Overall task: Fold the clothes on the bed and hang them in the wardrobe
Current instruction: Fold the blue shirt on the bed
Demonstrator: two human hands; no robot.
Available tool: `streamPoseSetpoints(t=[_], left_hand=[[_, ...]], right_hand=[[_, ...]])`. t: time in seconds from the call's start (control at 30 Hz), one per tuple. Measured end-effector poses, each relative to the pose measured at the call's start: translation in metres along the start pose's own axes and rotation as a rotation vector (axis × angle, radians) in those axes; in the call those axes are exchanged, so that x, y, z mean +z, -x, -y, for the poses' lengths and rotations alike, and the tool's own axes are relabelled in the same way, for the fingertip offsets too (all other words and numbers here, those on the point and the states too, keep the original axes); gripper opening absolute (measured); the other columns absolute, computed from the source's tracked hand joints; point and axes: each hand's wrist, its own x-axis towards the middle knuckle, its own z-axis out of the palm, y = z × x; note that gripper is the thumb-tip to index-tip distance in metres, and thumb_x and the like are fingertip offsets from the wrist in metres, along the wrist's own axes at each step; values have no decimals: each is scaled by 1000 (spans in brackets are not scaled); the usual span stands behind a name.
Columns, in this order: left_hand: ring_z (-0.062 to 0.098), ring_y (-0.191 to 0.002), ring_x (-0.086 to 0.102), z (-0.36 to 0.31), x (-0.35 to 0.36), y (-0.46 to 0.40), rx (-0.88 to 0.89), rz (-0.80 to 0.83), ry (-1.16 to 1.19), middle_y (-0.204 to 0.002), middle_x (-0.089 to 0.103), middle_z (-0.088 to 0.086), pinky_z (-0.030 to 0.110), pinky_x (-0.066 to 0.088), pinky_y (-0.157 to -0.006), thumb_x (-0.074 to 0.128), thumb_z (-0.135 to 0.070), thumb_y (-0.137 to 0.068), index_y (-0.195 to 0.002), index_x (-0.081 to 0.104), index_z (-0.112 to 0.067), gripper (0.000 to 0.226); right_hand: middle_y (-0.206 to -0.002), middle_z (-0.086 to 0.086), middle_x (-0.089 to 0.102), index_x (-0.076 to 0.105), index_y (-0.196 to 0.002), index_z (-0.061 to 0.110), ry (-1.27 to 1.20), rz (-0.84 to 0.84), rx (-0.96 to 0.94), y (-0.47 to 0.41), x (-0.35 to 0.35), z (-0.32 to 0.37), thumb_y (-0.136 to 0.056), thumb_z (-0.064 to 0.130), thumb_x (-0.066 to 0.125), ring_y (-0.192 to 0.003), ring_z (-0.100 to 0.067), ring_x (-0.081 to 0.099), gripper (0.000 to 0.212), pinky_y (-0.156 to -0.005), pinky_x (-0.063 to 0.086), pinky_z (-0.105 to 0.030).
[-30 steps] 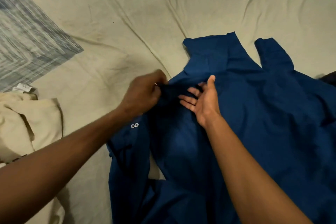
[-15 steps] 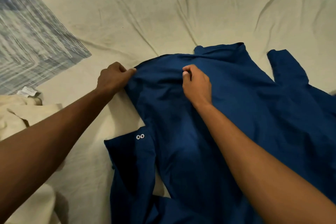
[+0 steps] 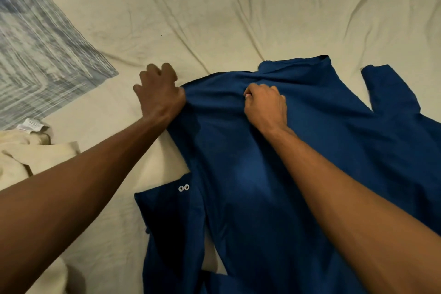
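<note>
We note left hand (image 3: 160,93) gone from centre of frame, next to right hand, out toward left, dragging edge of blue shirt (image 3: 274,174) with it. Right hand (image 3: 265,105), flat and open a second ago, now fist pinching fabric. We see bunched cloth between hands now spread taut; sleeve flap with two snaps (image 3: 184,188) now exposed at lower centre.

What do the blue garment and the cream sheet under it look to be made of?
The blue garment looks like a thin woven cloth, perhaps cotton, with a matte finish: it bunches into soft folds where the left hand and right hand grip it. The cream bed sheet seems a light matte cotton-like weave, going by its fine creases.
</note>
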Motion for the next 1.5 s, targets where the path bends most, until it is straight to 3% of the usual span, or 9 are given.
streamPoseSetpoints(t=[0.13,0.33,0.5,0.6,0.7,0.93,1.07,1.33,1.5], left_hand=[[34,-123,42,-38,15,-9,263,132,-18,-130,51,13,46,34,-97,52,-23,-93,-127,52,-13,35],[33,-117,50,-85,37,-30,236,338,-192,-120,62,12,48,32,-98,56,-28,-93,-121,55,-13,32],[37,-96,59,-93,30,30,838,238,-66,-103,63,13,45,46,-75,51,-21,-89,-110,55,-11,24],[29,-90,62,-74,30,75,1097,433,-137,-102,61,5,42,52,-67,54,-31,-91,-116,57,-16,30],[21,-87,62,-64,28,91,1027,476,-91,-101,62,-3,38,51,-64,42,-49,-93,-119,58,-23,39],[24,-92,59,-81,30,58,510,133,132,-98,64,0,38,46,-74,47,-31,-97,-108,60,-19,21],[25,-110,58,-104,35,29,115,509,167,-121,64,6,37,47,-89,48,-55,-97,-123,61,-17,47],[29,-138,36,-149,41,35,306,839,11,-151,35,9,42,37,-109,72,-76,-67,-153,18,-23,115],[36,-113,53,-142,38,30,390,409,-95,-122,54,14,40,45,-84,62,-43,-84,-129,43,-12,58]], right_hand=[[-108,-6,63,64,-109,14,-63,-2,39,5,10,-2,-99,14,44,-105,-27,55,23,-90,39,-41],[-93,0,71,67,-91,13,-419,-43,136,8,3,-13,-98,20,48,-89,-21,63,22,-81,51,-40],[-92,2,66,56,-90,19,-998,-130,629,3,-20,-21,-94,63,43,-89,-24,63,46,-79,54,-42],[-114,3,49,41,-126,16,-1154,-77,825,5,-29,-29,-91,47,64,-92,-17,52,52,-73,46,-31],[-101,0,53,41,-127,9,-1006,-158,877,12,-26,-37,-91,17,62,-74,-13,52,42,-64,46,-29],[-89,2,52,45,-122,8,-909,-254,956,46,-22,-53,-94,17,50,-76,-19,56,30,-70,53,-39],[-92,2,53,46,-126,8,-967,-248,961,63,-14,-54,-94,15,46,-78,-18,54,33,-72,53,-40],[-145,-7,53,41,-149,13,-1476,-133,925,56,-17,-49,-86,28,57,-129,-24,54,66,-111,43,-45],[-114,-11,69,55,-125,14,-1614,31,856,38,-29,-47,-103,25,43,-89,-25,71,28,-77,59,-41]])
